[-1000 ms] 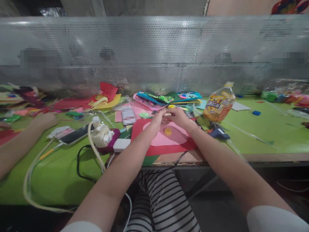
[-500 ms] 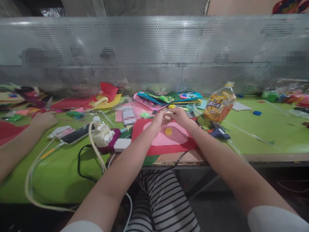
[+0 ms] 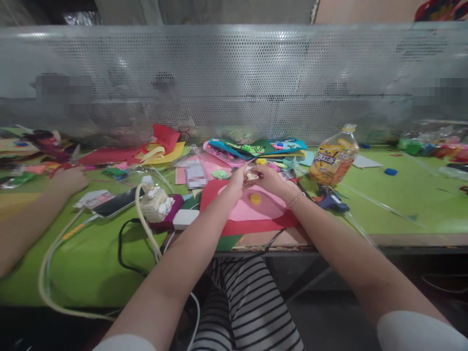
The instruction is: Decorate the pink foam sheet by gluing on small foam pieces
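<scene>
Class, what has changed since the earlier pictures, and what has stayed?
Beside the co-worker's arm, a yellow sheet shows where a red one was. The person's left hand and right hand still hold a small pale piece together; the yellow disc stays on the pink paper.

The green-topped table (image 3: pixel 435 212) extends beneath the grip (image 3: pixel 253 177) and to either side. Beyond the grip stands a perforated metal panel (image 3: pixel 226 63); dark floor (image 3: pixel 318 312) lies below.

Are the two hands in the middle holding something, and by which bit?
Yes: a small whitish piece, between the fingers of the left hand and right hand. Which part each grips is too small to tell.
</scene>
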### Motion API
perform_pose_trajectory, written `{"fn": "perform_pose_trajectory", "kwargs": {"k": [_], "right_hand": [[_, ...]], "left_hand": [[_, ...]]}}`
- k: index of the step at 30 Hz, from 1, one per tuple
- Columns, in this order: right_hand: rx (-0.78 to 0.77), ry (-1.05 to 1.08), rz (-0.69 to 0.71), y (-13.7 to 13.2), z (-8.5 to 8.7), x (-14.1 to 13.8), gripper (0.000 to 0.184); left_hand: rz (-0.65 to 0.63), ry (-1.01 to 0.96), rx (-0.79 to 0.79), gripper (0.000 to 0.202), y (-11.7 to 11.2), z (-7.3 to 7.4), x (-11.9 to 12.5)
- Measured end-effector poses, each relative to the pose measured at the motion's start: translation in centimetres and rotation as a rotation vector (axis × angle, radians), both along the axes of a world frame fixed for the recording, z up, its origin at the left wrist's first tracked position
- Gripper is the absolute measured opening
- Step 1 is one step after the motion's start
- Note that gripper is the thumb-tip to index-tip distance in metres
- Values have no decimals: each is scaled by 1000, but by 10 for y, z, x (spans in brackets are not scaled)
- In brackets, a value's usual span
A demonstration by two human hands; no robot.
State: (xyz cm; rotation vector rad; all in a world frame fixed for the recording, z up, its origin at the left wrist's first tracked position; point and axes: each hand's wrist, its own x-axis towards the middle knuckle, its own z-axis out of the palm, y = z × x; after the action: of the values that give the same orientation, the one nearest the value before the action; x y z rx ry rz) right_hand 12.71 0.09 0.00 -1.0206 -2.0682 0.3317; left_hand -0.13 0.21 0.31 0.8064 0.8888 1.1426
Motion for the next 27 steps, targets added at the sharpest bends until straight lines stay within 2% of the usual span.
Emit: {"fn": "perform_pose_trajectory", "kwargs": {"k": [5,9,12,17,22,25,27], "right_hand": [[-53,64,-50,3,-3,3,9],[-85,135,-49,3,-4,3,18],[-54,137,-72,3,-2,4,18],[-13,88,-84,7,-1,7,9],[-5,9,-83,9,-3,5,7],[47,-30,-31,5,-3,2,6],[73,-48,7,3,-4,1,13]], "left_hand": [[-31,8,27,36,0,-4,3],[9,44,87,27,-3,-5,6],[7,50,156,22,-6,-4,8],[-73,63,275,24,-6,-7,7],[-101,27,185,21,-3,-9,2],[-56,-5,151,14,-3,-8,1],[-25,-33,154,9,-1,-8,0]]}}
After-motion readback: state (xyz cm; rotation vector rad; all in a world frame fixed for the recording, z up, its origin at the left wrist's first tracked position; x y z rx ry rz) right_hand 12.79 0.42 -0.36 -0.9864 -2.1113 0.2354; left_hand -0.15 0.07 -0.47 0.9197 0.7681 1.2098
